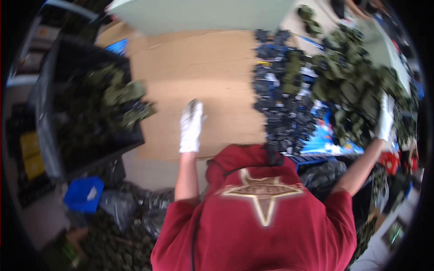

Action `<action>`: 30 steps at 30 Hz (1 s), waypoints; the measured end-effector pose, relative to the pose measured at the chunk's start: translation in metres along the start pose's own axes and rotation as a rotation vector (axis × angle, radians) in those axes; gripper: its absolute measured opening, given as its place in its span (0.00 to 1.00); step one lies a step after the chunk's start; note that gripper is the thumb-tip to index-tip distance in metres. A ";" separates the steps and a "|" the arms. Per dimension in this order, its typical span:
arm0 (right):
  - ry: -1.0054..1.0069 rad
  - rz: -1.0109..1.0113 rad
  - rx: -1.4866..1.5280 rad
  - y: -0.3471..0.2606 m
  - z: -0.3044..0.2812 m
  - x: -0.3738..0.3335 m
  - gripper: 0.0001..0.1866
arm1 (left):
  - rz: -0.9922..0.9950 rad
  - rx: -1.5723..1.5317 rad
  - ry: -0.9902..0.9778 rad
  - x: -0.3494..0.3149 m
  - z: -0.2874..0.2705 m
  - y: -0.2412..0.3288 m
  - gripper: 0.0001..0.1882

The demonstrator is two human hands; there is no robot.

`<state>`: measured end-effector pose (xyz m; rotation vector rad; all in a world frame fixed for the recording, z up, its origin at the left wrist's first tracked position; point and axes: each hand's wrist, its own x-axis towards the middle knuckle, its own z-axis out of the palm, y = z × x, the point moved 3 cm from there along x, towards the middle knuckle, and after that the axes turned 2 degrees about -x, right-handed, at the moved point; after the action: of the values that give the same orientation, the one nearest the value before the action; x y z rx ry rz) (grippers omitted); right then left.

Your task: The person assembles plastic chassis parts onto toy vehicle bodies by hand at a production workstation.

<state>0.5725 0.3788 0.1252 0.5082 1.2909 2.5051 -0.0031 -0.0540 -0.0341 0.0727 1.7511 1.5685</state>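
My left hand point(192, 127), in a white glove with darkened fingertips, lies over a brown cardboard sheet point(199, 67). Its fingers stretch forward, and nothing shows in it. Far to the right, my white-gloved right hand point(385, 118) reaches to the outer side of a heap of olive-green pieces point(350, 92). Blur and the heap keep its fingers from being read, so I cannot tell whether it grips one. Rows of small black parts point(282, 113) lie between the cardboard and the heap, with an olive-green piece point(293, 72) among them.
A black bin point(47, 131) holding more olive-green pieces stands left of the cardboard. A pale green panel point(203, 16) borders the far side. Below the bin sits a blue container point(83, 194) near dark plastic bags point(120, 207). Beyond the heap, another person's arm point(357, 9) shows.
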 end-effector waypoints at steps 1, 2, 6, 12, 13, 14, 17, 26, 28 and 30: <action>0.024 0.034 0.058 -0.015 -0.018 0.018 0.40 | 0.008 0.022 0.067 0.008 -0.016 0.003 0.30; -0.203 0.423 0.601 -0.014 -0.020 0.034 0.46 | 0.083 0.056 0.194 0.014 -0.034 0.007 0.28; -0.832 0.948 1.311 -0.001 -0.078 0.085 0.56 | 0.514 1.015 0.867 0.019 -0.088 0.048 0.32; -0.603 0.828 1.178 0.017 -0.078 0.112 0.31 | 0.351 1.406 1.059 0.076 -0.201 0.013 0.49; -0.536 0.774 1.125 0.024 -0.082 0.122 0.28 | 0.344 1.434 0.972 0.083 -0.208 0.015 0.50; -0.657 0.734 1.153 0.026 -0.080 0.131 0.28 | 0.342 1.466 0.889 0.087 -0.212 0.016 0.51; -0.756 0.627 1.096 0.019 -0.070 0.149 0.25 | 0.443 1.283 0.908 0.102 -0.222 -0.004 0.44; -0.962 0.424 1.265 0.011 -0.039 0.161 0.29 | 0.633 0.814 0.369 0.014 -0.094 0.026 0.12; -0.645 0.521 1.111 0.007 -0.042 0.153 0.23 | 0.795 0.921 0.183 -0.003 -0.064 -0.001 0.22; -0.320 0.638 1.265 0.037 -0.093 0.175 0.18 | 0.893 1.026 0.023 -0.026 -0.030 -0.017 0.23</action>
<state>0.3727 0.3602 0.1373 1.6759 2.7300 1.4454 0.0060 -0.0961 -0.0375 1.4911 2.5331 0.9646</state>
